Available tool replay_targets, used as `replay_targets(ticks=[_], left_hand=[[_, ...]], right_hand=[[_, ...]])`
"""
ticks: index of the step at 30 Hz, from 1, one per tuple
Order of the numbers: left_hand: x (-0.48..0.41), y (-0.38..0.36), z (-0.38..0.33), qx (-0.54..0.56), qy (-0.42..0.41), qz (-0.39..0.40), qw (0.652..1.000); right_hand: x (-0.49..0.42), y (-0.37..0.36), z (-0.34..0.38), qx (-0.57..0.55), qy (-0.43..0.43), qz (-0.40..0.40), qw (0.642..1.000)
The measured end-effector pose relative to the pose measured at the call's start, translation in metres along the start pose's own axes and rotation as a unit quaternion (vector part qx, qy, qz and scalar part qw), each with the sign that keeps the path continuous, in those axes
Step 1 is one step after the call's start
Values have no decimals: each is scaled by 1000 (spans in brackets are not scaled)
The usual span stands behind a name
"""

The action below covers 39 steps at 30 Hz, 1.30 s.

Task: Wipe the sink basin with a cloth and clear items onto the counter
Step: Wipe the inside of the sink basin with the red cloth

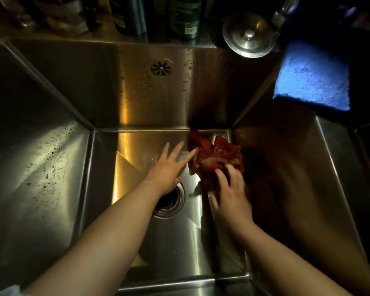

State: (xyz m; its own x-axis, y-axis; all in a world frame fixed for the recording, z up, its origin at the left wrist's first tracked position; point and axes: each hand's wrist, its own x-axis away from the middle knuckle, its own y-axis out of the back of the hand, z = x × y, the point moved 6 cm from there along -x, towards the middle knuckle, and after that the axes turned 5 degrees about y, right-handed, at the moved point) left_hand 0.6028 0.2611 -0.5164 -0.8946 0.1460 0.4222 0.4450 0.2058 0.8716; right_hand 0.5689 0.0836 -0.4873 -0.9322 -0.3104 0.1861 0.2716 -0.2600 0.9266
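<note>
The deep stainless-steel sink basin [41,157] is dimly lit, and the round metal drain [171,202] in its floor is the fixed mark here. Left of the drain, the basin's sloping wall is flecked with dark specks and droplets.

The left hand [166,169] hovers right over the drain's far edge, with the forearm covering the drain's near left side. It holds nothing. The palm faces down and the fingers are straight and fanned wide, pointing away and to the right. The longest fingertip reaches the left edge of the cloth, though I cannot tell if it touches.

Straight beyond the drain, high on the back wall, sits a slotted round overflow grille [161,68]. Above it dark bottles [184,16] stand on the ledge.

The crumpled red cloth [216,154] lies beyond and to the right of the drain, bunched in the basin floor's far right corner. It sits just ahead of both hands, between their fingertips.

The right hand [231,189], right of the drain and slightly blurred, has its fingers bent down into the cloth's near folds, gripping them.

Far beyond and right of the drain, a round shiny steel lid [249,35] rests on the ledge. Farthest right, a blue fluffy towel [312,82] lies on the counter.
</note>
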Motion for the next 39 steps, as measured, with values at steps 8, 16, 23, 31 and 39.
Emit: replay_targets(ticks=[8, 16, 23, 31, 39], left_hand=[[2, -17, 12, 19, 90, 32, 995], [-15, -46, 4, 70, 120, 80, 987], [-13, -54, 5, 56, 129, 67, 988], [15, -59, -13, 47, 106, 107, 987], [16, -59, -19, 48, 112, 115, 986]], right_hand=[[-59, -20, 13, 152, 10, 75, 986], [-86, -25, -2, 189, 49, 116, 974], [-93, -11, 0, 225, 22, 136, 965], [-29, -11, 10, 308, 9, 168, 936], [-52, -4, 5, 365, 31, 181, 913]])
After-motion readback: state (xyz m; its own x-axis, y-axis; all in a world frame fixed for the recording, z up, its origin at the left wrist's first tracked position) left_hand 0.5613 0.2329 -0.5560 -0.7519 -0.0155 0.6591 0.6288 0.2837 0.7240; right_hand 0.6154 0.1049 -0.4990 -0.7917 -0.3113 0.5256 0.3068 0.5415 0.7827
